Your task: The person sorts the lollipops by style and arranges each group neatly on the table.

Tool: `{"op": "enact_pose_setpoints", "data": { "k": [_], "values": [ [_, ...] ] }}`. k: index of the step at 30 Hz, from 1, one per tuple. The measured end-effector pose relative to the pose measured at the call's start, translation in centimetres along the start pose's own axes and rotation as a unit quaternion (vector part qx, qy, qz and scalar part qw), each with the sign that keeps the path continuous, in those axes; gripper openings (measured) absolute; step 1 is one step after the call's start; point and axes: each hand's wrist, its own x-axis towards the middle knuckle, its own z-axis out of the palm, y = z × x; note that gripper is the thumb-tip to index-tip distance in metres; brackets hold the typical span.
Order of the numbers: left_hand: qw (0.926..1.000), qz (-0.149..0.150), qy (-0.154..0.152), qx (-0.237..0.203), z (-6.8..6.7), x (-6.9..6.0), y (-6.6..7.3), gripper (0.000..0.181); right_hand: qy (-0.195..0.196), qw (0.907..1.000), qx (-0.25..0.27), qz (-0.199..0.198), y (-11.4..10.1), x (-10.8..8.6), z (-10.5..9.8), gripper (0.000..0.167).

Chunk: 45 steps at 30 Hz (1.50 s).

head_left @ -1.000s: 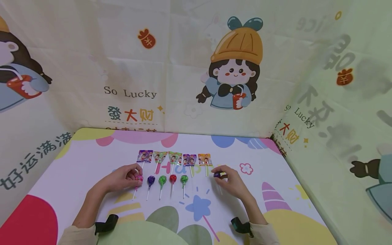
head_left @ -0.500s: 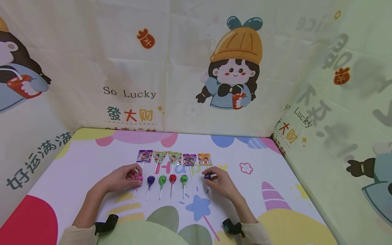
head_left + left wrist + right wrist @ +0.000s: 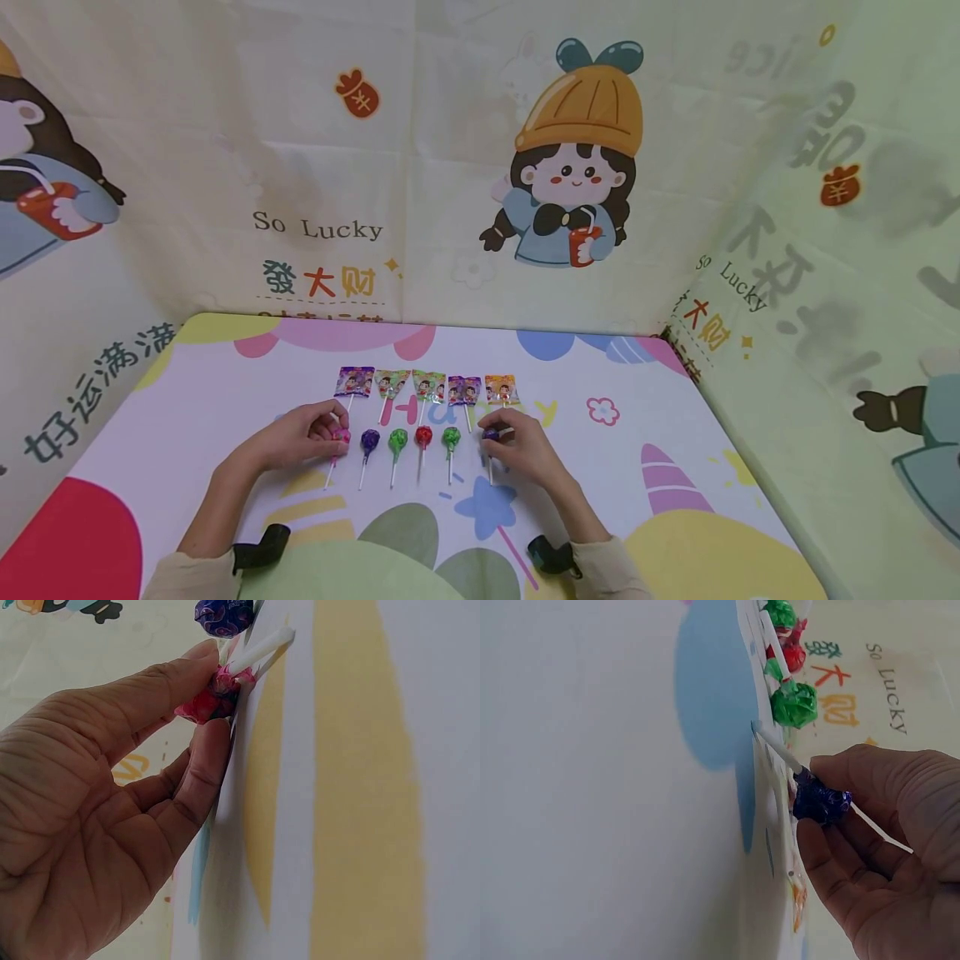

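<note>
My left hand pinches the wrapped head of a pink lollipop between thumb and finger at the left end of the front row. At the other end of that row, my right hand holds a dark purple lollipop by its head, the stick pointing toward me. Between the hands lie a purple lollipop, a green lollipop, a red lollipop and another green lollipop, heads away from me and sticks toward me.
Behind them runs a row of flat-wrapped lollipops, from a purple packet on the left to an orange packet on the right. The table has a printed cover. A patterned cloth backdrop rises behind it and at both sides.
My right hand has moved left with the dark purple lollipop, bringing it beside the right-hand green one. The left hand has stayed in place on the pink lollipop.
</note>
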Motion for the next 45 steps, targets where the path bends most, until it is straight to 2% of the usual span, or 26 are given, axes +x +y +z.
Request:
{"op": "enact_pose_setpoints", "data": {
  "k": [10, 26, 45],
  "values": [
    [1.0000, -0.008, -0.003, 0.001, 0.1, 0.1, -0.2, 0.030, -0.022, 0.9997, 0.002, 0.008, -0.3, 0.5, 0.8, 0.021],
    [0.9998, -0.016, 0.003, -0.013, 0.3, -0.2, -0.2, 0.034, -0.019, 0.9996, -0.008, 0.019, -0.1, 0.6, 1.2, 0.023],
    [0.9990, -0.040, 0.016, 0.012, 0.6, 0.2, 0.0, 0.042, -0.013, 0.9997, -0.013, 0.017, 0.1, 0.2, 0.9, 0.025]
  ]
}}
